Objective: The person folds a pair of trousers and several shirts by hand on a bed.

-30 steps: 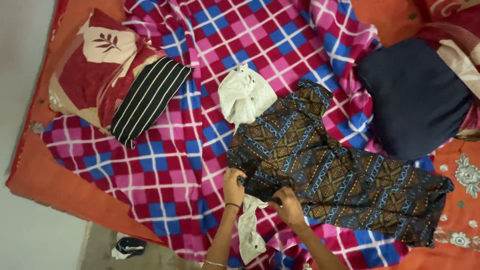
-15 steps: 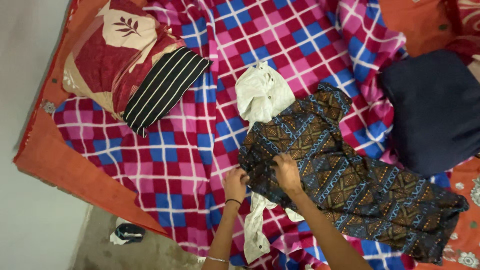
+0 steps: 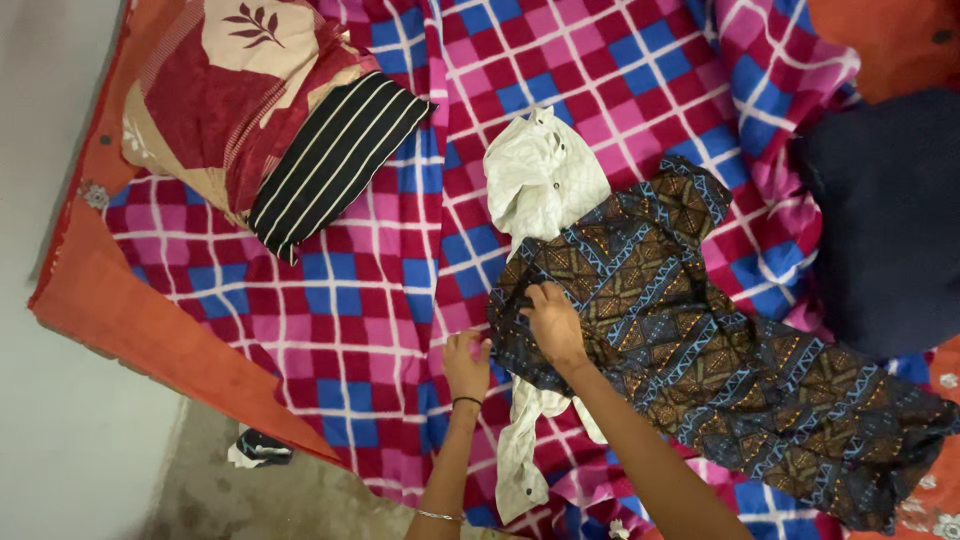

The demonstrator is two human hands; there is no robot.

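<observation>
Bed with a pink, red and blue checked sheet (image 3: 330,320), two garments mid-bed: one dark geometric-print cloth (image 3: 700,360) over one white shirt (image 3: 540,180). Left hand (image 3: 466,362) pinching its near edge, right hand (image 3: 553,325) flat on top, grip loose.

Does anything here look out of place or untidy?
Yes. A small dark and white cloth item lies on the grey floor, off the bed. A crumpled white garment is partly trapped under the dark patterned garment that both the left hand and right hand touch.
</observation>
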